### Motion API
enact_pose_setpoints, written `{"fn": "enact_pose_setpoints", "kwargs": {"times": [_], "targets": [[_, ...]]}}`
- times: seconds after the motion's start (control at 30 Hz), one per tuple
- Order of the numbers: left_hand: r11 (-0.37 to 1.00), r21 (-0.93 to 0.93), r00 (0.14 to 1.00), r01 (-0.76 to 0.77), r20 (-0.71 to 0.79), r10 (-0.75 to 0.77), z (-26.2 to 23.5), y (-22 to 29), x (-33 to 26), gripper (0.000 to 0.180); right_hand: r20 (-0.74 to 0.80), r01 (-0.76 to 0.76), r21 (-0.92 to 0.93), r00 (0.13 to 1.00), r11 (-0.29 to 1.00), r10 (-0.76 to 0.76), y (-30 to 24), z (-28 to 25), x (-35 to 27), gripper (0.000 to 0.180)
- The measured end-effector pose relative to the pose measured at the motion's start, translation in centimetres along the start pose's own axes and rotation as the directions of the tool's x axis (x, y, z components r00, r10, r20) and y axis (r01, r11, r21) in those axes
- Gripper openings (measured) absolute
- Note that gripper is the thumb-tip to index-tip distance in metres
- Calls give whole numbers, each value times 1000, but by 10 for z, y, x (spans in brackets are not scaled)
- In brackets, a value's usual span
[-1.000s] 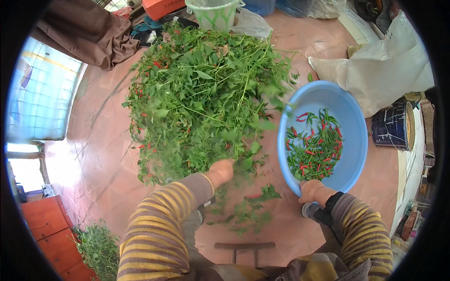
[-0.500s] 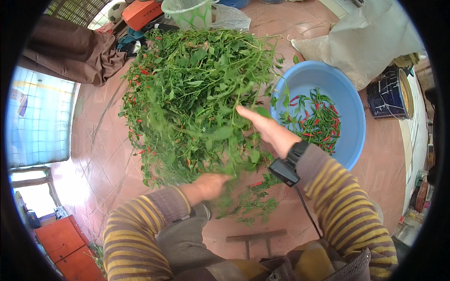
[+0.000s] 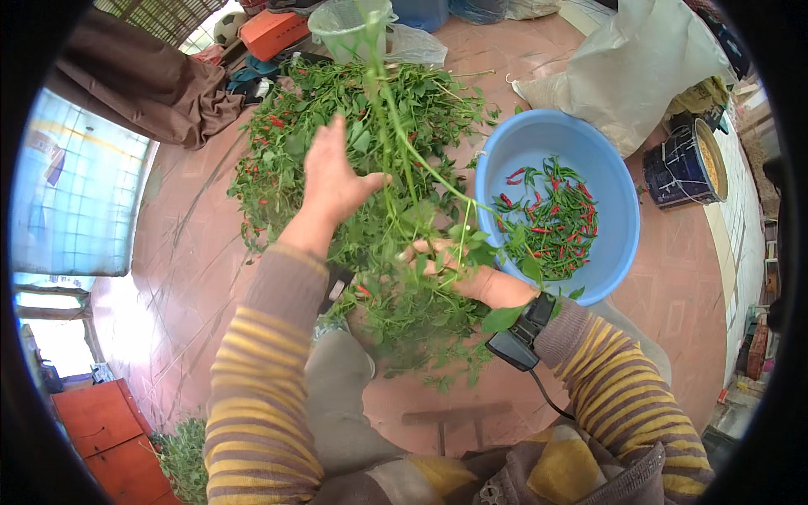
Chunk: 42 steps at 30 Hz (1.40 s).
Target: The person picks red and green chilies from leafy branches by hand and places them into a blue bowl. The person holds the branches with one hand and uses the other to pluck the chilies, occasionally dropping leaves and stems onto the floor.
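A large heap of cut green chili plants (image 3: 278, 168) with red chilies among the leaves lies on the floor in front of me. My left hand (image 3: 334, 172) is raised over the heap, fingers spread and thumb out, nothing in it. My right hand (image 3: 488, 282), with a dark strap and small black device at the wrist, grips a leafy chili plant (image 3: 400, 143) whose bare stems point up and away. Leaves cover part of these fingers. Beside that hand, a blue basin (image 3: 624, 219) holds picked red and green chilies (image 3: 555, 223).
A pale green basket (image 3: 349, 34) stands behind the heap, near an orange box (image 3: 273, 34). At the far right are a whitish sack (image 3: 631, 76) and a dark bucket (image 3: 677, 172). Loose greens (image 3: 181, 459) lie by a red-orange cabinet (image 3: 101, 429) at lower left.
My left hand has moved up and away from me and opened. The right hand has come nearer and now holds a plant, stems upward. The heap looks less spread toward me.
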<state>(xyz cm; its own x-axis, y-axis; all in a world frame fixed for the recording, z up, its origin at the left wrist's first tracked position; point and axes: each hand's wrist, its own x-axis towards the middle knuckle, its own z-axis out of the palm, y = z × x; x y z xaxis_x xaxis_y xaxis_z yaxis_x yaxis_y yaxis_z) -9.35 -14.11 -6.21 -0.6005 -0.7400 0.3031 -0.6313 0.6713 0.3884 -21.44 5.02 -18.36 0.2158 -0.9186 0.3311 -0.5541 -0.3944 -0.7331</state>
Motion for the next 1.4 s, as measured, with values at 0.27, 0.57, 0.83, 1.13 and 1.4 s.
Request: {"fn": "enact_pose_setpoints", "kwargs": {"times": [0.27, 0.57, 0.83, 1.13, 1.4], "targets": [[880, -331, 939, 339, 63, -338, -47, -39, -20, 34, -42, -534, 529, 759, 659, 649, -64, -34, -3, 35], [716, -693, 871, 89, -294, -393, -261, -15, -50, 17, -176, -639, 26, 754, 769, 633, -40, -68, 59, 32], [467, -861, 824, -201, -406, -395, -376, 39, -91, 22, 64, -716, -106, 688, 690, 723, -152, -95, 69, 35], [-32, -981, 967, -193, -185, -178, -390, 108, -127, 24, -513, 132, -246, 823, 960, -245, -338, -121, 87, 87], [-215, -951, 963, 223, 181, 198, -356, 158, -159, 29, -492, 16, -329, 850, 944, -186, -378, -155, 44, 88]]}}
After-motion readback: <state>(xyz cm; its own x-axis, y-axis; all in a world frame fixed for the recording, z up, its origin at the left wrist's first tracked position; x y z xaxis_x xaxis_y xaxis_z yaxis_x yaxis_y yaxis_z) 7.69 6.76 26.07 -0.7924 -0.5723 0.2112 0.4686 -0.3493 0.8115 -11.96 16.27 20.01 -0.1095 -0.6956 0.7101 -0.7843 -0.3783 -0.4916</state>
